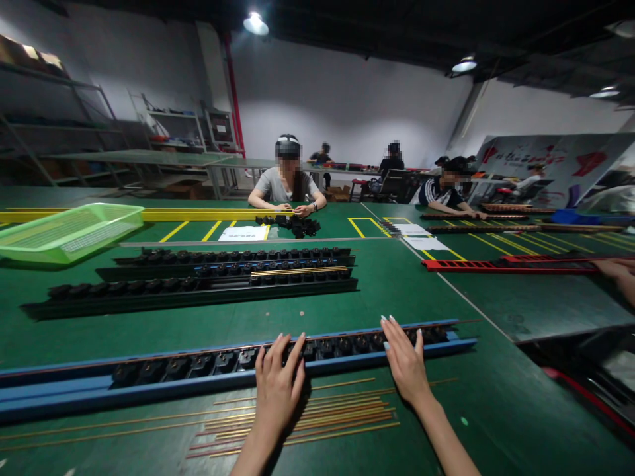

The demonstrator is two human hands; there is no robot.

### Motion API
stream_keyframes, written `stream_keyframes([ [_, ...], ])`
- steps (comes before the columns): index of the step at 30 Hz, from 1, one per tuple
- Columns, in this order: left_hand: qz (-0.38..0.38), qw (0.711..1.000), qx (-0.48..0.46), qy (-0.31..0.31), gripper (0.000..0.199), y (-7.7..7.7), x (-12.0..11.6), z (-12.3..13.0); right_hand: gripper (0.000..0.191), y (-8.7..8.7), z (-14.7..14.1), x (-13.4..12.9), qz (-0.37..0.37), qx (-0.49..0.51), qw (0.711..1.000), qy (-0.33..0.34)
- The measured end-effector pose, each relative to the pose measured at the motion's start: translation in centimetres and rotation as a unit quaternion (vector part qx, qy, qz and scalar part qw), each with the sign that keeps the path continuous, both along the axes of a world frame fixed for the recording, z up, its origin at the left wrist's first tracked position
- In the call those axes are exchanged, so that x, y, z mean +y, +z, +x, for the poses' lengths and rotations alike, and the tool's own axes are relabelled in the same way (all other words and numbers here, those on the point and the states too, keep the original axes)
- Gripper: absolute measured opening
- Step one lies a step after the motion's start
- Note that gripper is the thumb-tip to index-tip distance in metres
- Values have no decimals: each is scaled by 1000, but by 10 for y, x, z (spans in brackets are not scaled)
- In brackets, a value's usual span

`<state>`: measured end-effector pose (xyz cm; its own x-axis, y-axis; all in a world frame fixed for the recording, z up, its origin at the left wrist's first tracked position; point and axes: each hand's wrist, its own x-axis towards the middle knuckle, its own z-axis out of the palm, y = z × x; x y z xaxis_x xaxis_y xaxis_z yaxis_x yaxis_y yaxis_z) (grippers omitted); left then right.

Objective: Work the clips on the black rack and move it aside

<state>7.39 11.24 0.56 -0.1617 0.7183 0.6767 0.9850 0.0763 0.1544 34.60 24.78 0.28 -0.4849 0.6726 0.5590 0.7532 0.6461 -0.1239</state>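
Observation:
A long blue channel (198,382) lies across the green table, with a row of black parts (201,365) inside it. A thin copper-coloured rod (163,358) runs along the far side of the row. My left hand (280,373) rests with spread fingers on the channel near its middle. Nearer the right end, my right hand (405,360) touches the black parts and the far edge, its fingers apart. Neither hand visibly grips anything. Several loose brass-coloured rods (347,415) lie on the table in front of the channel, partly behind my left forearm.
Beyond the channel lie dark rails (198,297) with black parts. A green basket (74,231) stands at the left beside yellow rails (198,215). Red rails (496,266) lie at the right, near another person's hand (618,274). A person (288,182) sits opposite.

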Motion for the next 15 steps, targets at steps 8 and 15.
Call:
stream_keyframes([
  [8, 3, 1000, -6, -3, 52, 0, 0, 0, 56, 4, -3, -3, -13, 2, 1000, -7],
  [15, 10, 1000, 8, -2, 52, 2, 1, 0, 56, 1, -10, -5, -1, 2, 1000, -20],
])
